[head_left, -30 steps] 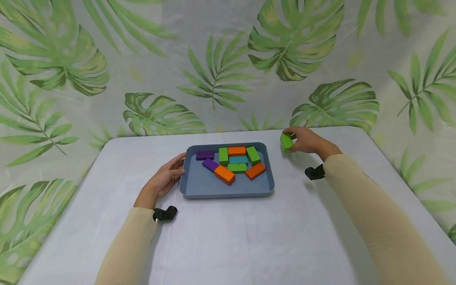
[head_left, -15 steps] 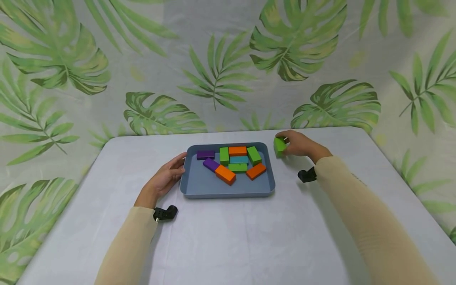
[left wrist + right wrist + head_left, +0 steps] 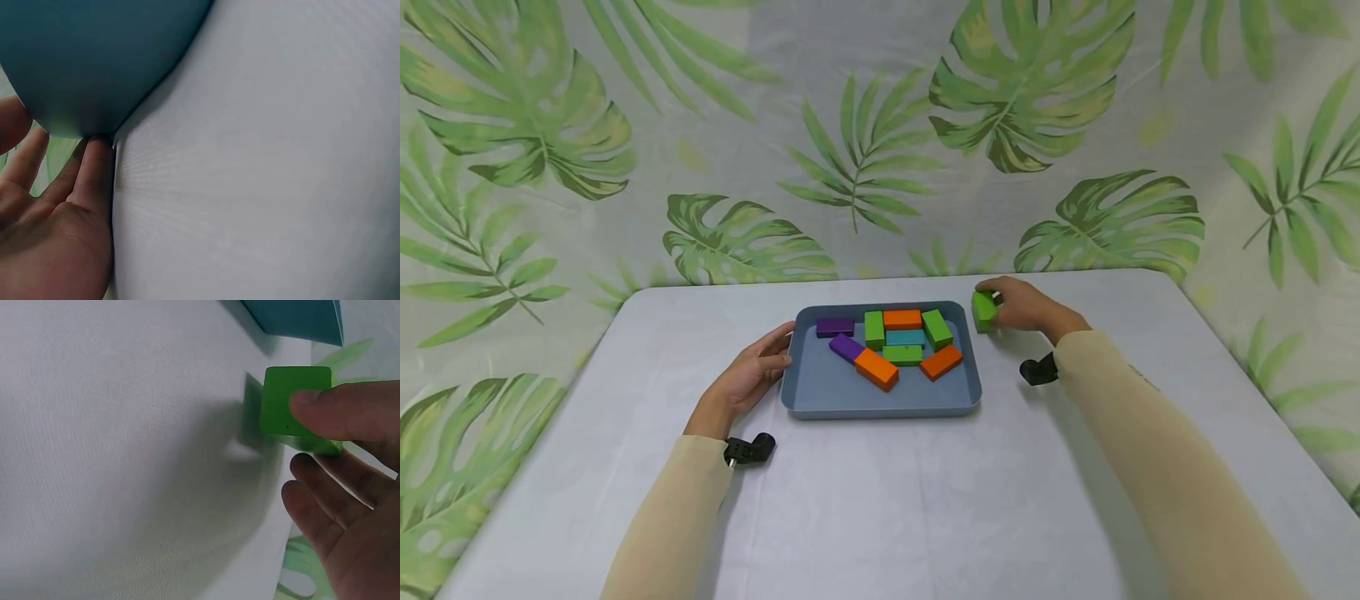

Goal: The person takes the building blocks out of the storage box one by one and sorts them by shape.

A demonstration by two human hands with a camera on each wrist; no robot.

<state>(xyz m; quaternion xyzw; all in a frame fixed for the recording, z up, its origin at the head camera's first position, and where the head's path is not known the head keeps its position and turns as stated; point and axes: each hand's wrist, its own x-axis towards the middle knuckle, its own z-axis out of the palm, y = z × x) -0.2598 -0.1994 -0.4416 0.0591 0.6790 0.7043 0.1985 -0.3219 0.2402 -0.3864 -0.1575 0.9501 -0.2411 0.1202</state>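
A blue-grey tray (image 3: 880, 402) sits on the white table, with several coloured blocks inside. My left hand (image 3: 747, 377) rests against the tray's left end; in the left wrist view its extended fingers (image 3: 95, 178) touch the outer wall. Just beyond the tray's right side, my right hand (image 3: 1028, 307) pinches a green block (image 3: 982, 311) between thumb and fingers. In the right wrist view the thumb lies on one end face of this green block (image 3: 281, 400), close over the cloth, near the tray's corner (image 3: 300, 322).
In the tray, two green blocks (image 3: 874, 331), an orange block (image 3: 902, 319) and another green block (image 3: 902, 355) surround a teal block (image 3: 905, 337). Purple (image 3: 835, 327) and orange (image 3: 942, 362) blocks lie around them. A leaf-patterned cloth (image 3: 880, 167) hangs behind the table.
My right hand has moved left with the green block, from some way off to right beside the tray's right rim. The left hand and the tray's blocks have stayed put.
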